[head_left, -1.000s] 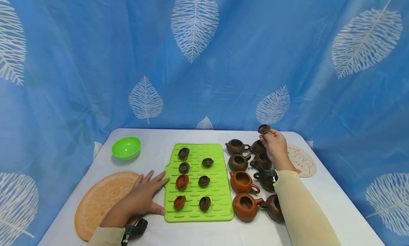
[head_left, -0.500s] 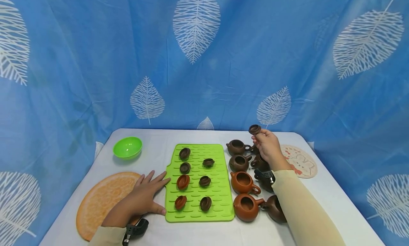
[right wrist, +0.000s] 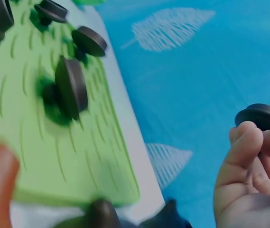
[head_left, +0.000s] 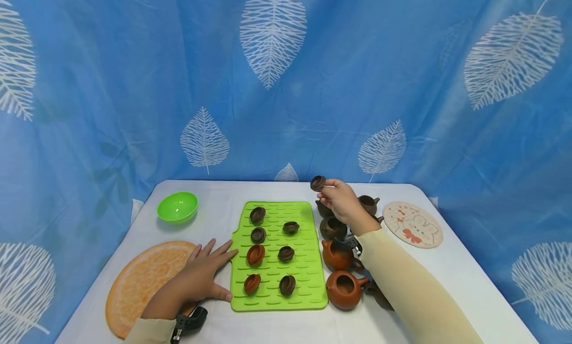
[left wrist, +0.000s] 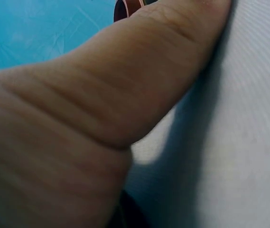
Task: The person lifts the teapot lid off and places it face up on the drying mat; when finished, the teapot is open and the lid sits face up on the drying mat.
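My right hand [head_left: 343, 202] pinches a small dark brown teapot lid [head_left: 318, 183] between thumb and fingers. In the right wrist view the held lid [right wrist: 260, 115] is up in front of the blue curtain. It is above the back of the table, near the far right corner of the green mat [head_left: 308, 294]. My left hand [head_left: 203, 274] lies flat with spread fingers, fingertips at the mat's left edge. Several lids lie on the mat, including an orange-brown lid [head_left: 255, 254] and a dark brown lid [head_left: 287, 285].
Right of the mat stand lidless teapots, among them an orange-brown teapot [head_left: 345, 290] and a dark teapot [head_left: 332, 228]; my right forearm covers some. A rabbit-printed round mat [head_left: 417, 225] is at right, a green bowl [head_left: 177, 208] and orange-slice mat [head_left: 138, 289] at left.
My right hand has moved left with the lid, from above the far right teapots toward the mat. The rabbit mat shows more fully. My left hand has stayed put.
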Motion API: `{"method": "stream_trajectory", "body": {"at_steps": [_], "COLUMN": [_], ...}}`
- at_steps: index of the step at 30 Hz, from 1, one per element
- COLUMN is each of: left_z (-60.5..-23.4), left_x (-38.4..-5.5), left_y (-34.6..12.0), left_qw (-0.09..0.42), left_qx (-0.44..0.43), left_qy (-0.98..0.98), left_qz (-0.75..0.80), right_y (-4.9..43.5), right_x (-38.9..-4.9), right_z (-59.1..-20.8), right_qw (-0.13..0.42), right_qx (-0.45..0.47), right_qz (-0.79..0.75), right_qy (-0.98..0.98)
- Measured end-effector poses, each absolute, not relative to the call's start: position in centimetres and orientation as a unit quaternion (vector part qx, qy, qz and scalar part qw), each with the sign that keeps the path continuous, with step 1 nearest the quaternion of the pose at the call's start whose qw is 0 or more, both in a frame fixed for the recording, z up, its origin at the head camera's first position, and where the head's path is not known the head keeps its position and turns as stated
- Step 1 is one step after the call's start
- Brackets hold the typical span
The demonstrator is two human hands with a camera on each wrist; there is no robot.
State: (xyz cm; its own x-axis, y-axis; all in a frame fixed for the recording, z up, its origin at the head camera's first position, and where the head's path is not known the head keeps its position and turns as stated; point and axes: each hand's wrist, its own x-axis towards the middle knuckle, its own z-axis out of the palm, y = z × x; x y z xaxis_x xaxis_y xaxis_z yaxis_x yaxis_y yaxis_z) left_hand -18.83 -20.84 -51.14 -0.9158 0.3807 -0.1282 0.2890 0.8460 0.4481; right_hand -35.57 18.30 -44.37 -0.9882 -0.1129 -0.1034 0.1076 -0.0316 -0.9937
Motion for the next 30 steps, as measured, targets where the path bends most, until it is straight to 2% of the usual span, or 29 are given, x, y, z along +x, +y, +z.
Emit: {"method": "stream_trajectory", "body": {"at_steps": [10, 20, 25, 30], "left_z": [-51.4, -51.1, -51.3, -51.3], "left_x": [-18.5, -18.7, -18.9, -19.0], "left_y": [-21.1, -20.8, -20.6, -20.5], "left_qw": [0.111, 0.112, 0.113, 0.11], "left_qx": [0.167, 0.167, 0.165, 0.17], "left_qy": [0.956, 0.957, 0.958, 0.958], "left_qz": [0.215, 0.211, 0.207, 0.205], "right_y": [13.4, 11.1, 10.6, 10.8], "right_x": [-35.8, -36.2, -36.1, -35.9], "right_z": [-45.2, -46.1, -46.4, -46.3], "right_qw": [0.16, 0.224, 0.24, 0.228], "right_qx": [-0.029, -0.013, -0.018, -0.035], "right_qz": [-0.635, -0.556, -0.528, -0.469], "right_qy": [0.755, 0.801, 0.814, 0.852]}}
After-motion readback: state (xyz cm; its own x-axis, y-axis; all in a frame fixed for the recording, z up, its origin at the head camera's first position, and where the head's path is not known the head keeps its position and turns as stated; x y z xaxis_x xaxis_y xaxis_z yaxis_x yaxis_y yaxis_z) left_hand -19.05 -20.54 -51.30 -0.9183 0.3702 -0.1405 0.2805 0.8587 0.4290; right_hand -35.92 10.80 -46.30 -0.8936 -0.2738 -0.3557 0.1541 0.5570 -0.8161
